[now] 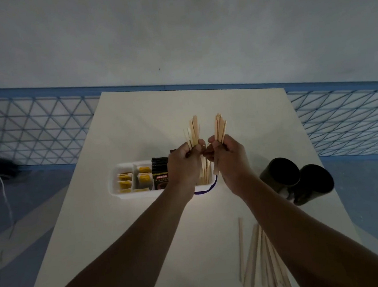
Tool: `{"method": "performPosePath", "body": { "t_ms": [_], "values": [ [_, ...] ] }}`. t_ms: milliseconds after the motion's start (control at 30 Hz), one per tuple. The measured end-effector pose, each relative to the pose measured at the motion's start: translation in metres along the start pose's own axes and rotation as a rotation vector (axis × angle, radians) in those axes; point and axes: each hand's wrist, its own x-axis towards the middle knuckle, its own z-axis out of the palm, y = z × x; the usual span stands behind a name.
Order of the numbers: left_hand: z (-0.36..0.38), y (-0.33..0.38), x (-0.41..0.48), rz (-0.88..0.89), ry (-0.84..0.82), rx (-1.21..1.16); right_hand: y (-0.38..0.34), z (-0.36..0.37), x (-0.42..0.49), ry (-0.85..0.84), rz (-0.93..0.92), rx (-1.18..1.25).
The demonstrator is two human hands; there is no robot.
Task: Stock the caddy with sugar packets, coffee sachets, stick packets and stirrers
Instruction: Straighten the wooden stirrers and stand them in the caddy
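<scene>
While two bunches of wooden stirrers (193, 129) are clenched upright in the left hand (185, 162) and right hand (227, 156) above the white caddy (115, 184) at frame centre, loose sticks could slip past its rim, because the grips look uneven.

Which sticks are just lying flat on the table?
The loose stirrers lying near the table's front edge, under the right forearm. The other bunches stand upright in the left hand and right hand.
</scene>
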Motion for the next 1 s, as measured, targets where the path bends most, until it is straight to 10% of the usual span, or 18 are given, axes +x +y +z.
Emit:
{"method": "performPosePath", "body": {
  "t_ms": [1000],
  "values": [
    [-0.006,-0.017,0.017,0.217,0.006,0.728,0.032,0.002,0.012,-0.038,-0.186,-0.678]
  ]
}}
